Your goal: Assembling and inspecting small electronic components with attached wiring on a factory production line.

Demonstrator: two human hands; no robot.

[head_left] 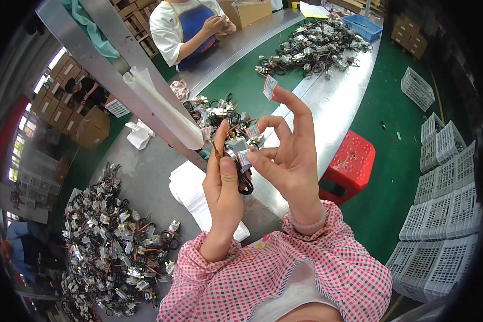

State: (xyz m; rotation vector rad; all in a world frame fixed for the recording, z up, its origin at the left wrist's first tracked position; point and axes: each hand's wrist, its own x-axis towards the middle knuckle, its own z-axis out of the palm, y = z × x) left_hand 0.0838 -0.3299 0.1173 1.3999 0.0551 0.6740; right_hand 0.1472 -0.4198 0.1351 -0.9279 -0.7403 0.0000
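My left hand (224, 197) grips a small silvery metal part (235, 146) with thin copper-coloured ends and a looped black cable (246, 184). My right hand (297, 161) meets it from the right, its thumb at the edge of a small white label (243, 158) lying against the metal part. Two more white labels with red edges cling to raised fingertips of that hand: an upper label (269, 87) and a lower label (253, 131). Just beyond my hands lies a pile of similar wired parts (220, 111).
A large heap of wired parts (118, 241) covers the table's left side; another heap (316, 45) lies at the far right by a blue tray (363, 27). A metal post (139, 96) rises left of centre. A co-worker (190, 32) stands opposite. A red stool (350, 163) stands at right.
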